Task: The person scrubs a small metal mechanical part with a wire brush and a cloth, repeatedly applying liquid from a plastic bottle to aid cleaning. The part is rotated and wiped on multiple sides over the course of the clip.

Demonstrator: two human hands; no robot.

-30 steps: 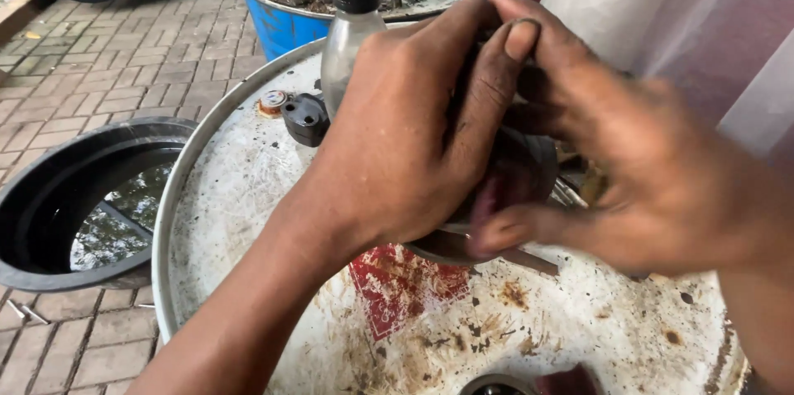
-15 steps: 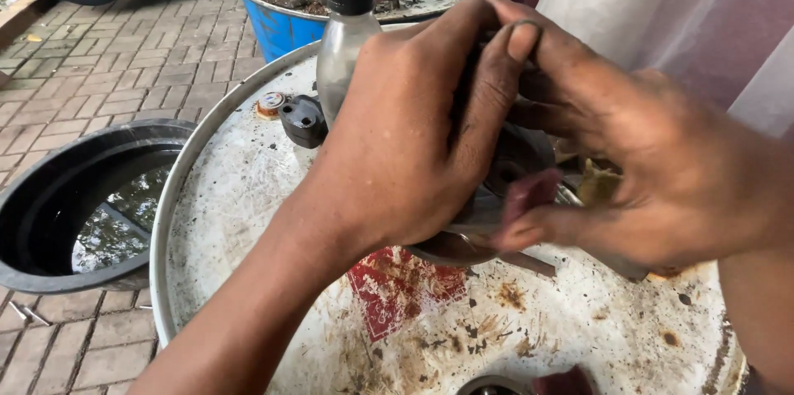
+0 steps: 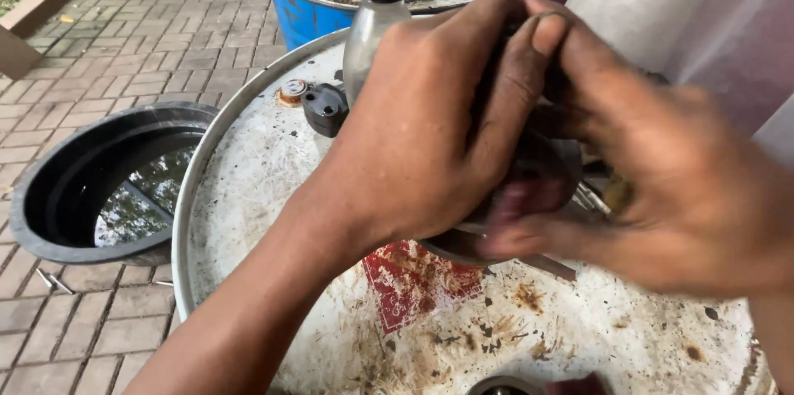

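Both hands clasp a dark metal part between them.

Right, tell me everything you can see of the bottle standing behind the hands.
The bottle is clear, greyish plastic with a black screw cap. It stands upright on the stained white drum top, near its far edge. The left hand hides its lower part, so its base and any contents cannot be told. A small black cap-like piece sits just to its left.

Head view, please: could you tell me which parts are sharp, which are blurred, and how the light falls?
Head view: soft, even daylight, no hard shadows; left hand and drum top sharp; right hand smeared at its fingers; dark part between the hands mostly hidden.
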